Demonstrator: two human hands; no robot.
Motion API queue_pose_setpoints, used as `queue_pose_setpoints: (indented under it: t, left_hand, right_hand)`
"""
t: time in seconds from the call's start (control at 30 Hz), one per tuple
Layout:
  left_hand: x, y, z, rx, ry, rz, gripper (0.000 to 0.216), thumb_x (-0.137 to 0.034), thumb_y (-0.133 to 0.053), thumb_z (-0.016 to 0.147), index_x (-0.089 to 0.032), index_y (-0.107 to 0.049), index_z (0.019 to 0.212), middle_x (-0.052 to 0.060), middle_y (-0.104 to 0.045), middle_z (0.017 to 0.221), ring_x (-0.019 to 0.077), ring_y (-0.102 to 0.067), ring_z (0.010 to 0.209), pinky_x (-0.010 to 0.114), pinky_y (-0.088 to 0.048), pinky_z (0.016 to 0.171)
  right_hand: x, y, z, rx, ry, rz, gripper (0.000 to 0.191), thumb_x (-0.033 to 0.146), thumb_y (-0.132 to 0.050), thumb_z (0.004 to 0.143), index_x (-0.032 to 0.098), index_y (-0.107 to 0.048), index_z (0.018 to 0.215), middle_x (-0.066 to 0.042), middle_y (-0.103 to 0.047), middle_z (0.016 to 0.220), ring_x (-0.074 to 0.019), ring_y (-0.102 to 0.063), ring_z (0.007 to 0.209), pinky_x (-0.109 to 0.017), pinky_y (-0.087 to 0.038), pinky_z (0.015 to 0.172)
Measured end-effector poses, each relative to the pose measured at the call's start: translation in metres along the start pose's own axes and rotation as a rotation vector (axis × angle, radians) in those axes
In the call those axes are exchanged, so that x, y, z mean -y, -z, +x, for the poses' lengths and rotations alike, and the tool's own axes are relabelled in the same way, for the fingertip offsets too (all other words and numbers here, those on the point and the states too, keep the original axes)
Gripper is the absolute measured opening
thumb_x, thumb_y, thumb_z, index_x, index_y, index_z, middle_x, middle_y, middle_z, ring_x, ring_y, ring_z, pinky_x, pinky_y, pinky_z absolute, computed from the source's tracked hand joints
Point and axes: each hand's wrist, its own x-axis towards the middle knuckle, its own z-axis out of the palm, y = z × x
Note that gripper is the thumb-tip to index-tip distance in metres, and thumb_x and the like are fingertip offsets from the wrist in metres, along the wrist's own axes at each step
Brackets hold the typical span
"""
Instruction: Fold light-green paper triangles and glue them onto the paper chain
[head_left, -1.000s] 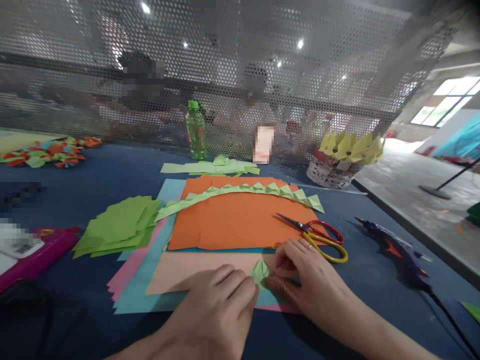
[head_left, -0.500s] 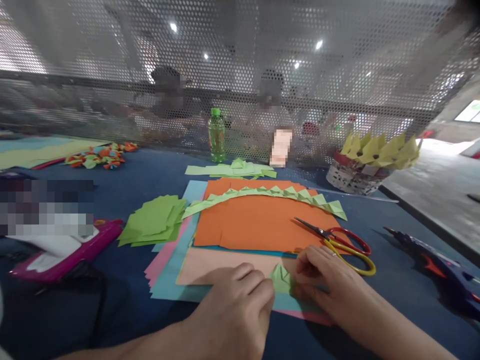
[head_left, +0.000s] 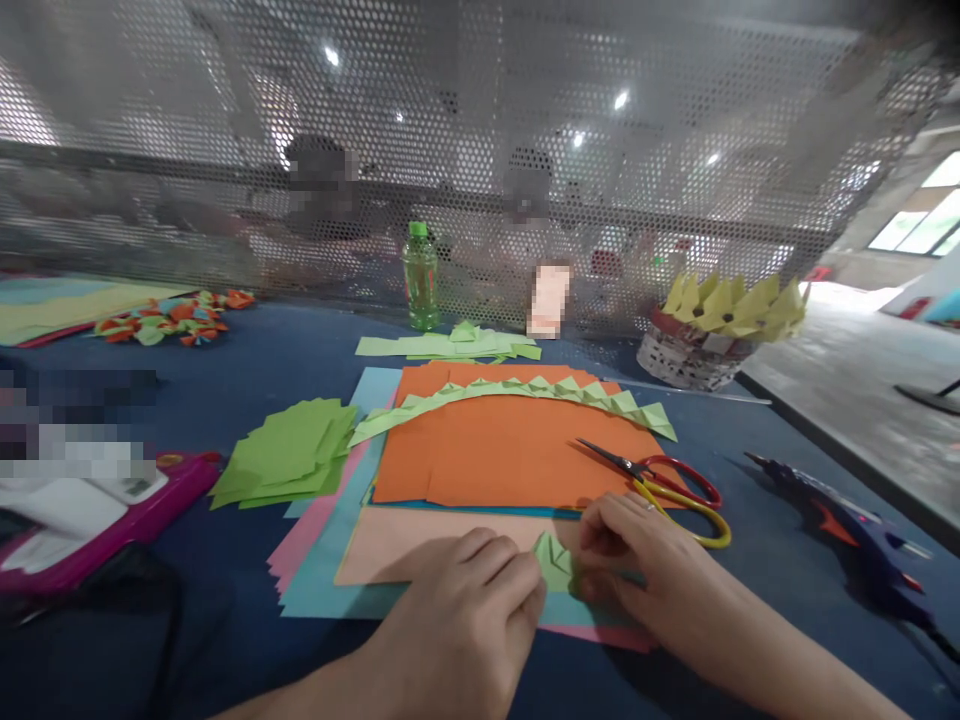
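A small folded piece of light green paper (head_left: pixel 553 565) shows between my two hands above the paper stack. My left hand (head_left: pixel 480 600) has its fingers curled in at the paper's left edge; their tips are hidden. At the right edge, my right hand (head_left: pixel 637 555) pinches the same piece between thumb and fingers. Beyond them, a light green zigzag paper strip (head_left: pixel 517 388) arches over orange sheets (head_left: pixel 510 455). Scissors (head_left: pixel 637 470) with one red and one yellow handle lie just past my right hand. Pink, blue and peach sheets (head_left: pixel 375 545) lie under the hands.
Green paper pieces (head_left: pixel 285 455) are piled at left, near a magenta-and-white device (head_left: pixel 112 510). A glue gun (head_left: pixel 840 530) lies at right. Farther back are a green bottle (head_left: pixel 421 280), pale green strips (head_left: pixel 450 345), a basket with yellow paper points (head_left: pixel 694 350) and colourful folded bits (head_left: pixel 172 318).
The camera view has turned slightly right, so things on the table appear shifted left. Both hands keep nearly the same hold on the folded green paper.
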Motion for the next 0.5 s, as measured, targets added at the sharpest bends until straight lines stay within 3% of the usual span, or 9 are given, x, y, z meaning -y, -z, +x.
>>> queue_pose_setpoints:
  t: [0.13,0.2,0.33,0.4,0.5]
  left_hand:
    - [0.005,-0.015,-0.002,-0.167,-0.036,0.005,0.027,-0.003,-0.036,0.092,-0.016,-0.06,0.094,0.003,-0.055,0.076,0.0192,-0.05,0.067,0.034,-0.037,0.063]
    - [0.005,-0.016,-0.001,-0.175,-0.05,0.007,0.027,-0.004,-0.037,0.091,-0.016,-0.06,0.096,0.003,-0.055,0.077,0.0198,-0.05,0.067,0.035,-0.038,0.063]
    - [0.0,0.0,0.006,0.048,0.002,0.073,0.026,-0.011,-0.043,0.095,-0.015,-0.062,0.111,0.006,-0.06,0.09,0.024,-0.056,0.081,0.039,-0.044,0.072]
    - [-0.003,0.006,0.009,0.098,0.032,0.089,0.024,-0.024,-0.052,0.099,-0.016,-0.061,0.119,0.006,-0.063,0.098,0.0248,-0.058,0.087,0.04,-0.046,0.076]
    - [-0.004,0.006,0.011,0.158,0.068,0.069,0.042,-0.048,-0.064,0.095,-0.016,-0.06,0.123,0.006,-0.064,0.107,0.0266,-0.06,0.094,0.041,-0.047,0.08]
  right_hand:
    - [0.001,0.003,-0.001,0.022,-0.005,0.016,0.021,0.004,-0.06,0.073,0.022,-0.056,0.083,0.002,-0.062,0.086,-0.0163,-0.056,0.082,-0.028,-0.039,0.074]
    - [0.0,0.002,-0.002,0.025,-0.003,0.012,0.021,0.004,-0.061,0.073,0.022,-0.056,0.083,0.002,-0.062,0.087,-0.0165,-0.056,0.083,-0.028,-0.039,0.074]
    - [-0.004,0.0,-0.003,0.025,-0.007,0.005,0.02,0.004,-0.06,0.075,0.022,-0.056,0.085,0.001,-0.063,0.089,-0.0173,-0.056,0.085,-0.029,-0.038,0.074]
    - [-0.005,0.0,-0.003,0.022,-0.006,0.014,0.019,0.006,-0.061,0.077,0.022,-0.057,0.086,0.001,-0.064,0.09,-0.0179,-0.056,0.086,-0.029,-0.038,0.075]
    - [-0.006,-0.001,-0.002,0.013,0.003,0.038,0.02,0.006,-0.061,0.076,0.022,-0.058,0.087,0.001,-0.064,0.09,-0.0186,-0.057,0.088,-0.03,-0.038,0.076]
